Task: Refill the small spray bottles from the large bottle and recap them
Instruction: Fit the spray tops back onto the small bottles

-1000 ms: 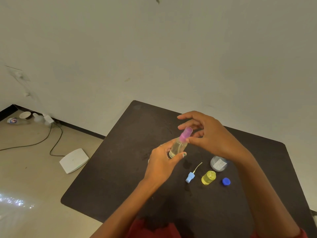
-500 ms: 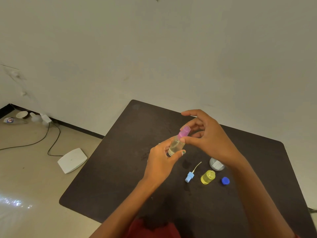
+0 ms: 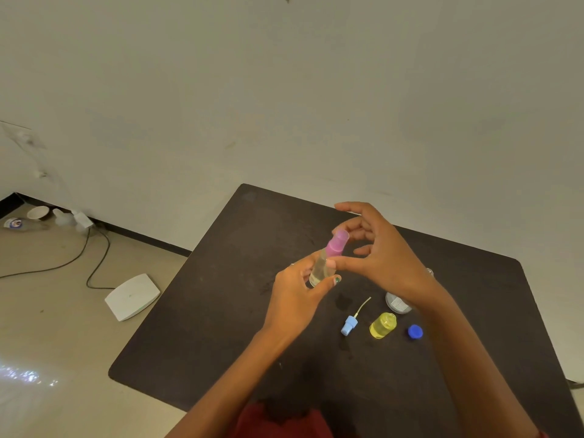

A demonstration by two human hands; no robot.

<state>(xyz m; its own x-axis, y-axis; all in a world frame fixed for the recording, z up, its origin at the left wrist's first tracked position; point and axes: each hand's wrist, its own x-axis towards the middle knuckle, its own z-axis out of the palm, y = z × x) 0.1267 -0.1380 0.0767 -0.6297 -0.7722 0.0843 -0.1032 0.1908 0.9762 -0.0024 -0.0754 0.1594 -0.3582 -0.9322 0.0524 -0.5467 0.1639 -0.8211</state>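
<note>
My left hand grips a small clear spray bottle and holds it tilted above the dark table. The bottle carries a pink cap. My right hand pinches that cap between thumb and fingers. A light blue spray head with its thin tube lies on the table. Beside it stands a small yellow bottle without a top. A blue cap lies to its right. The large bottle is mostly hidden behind my right wrist.
Left of the table on the floor lies a white flat device, with black cables running to the wall. A bowl and small items sit by the skirting. The wall stands close behind the table.
Both hands and the bottle stay nearly in place. My right hand's fingers have shifted around the pink cap, and the bottle's tilt has changed slightly.
</note>
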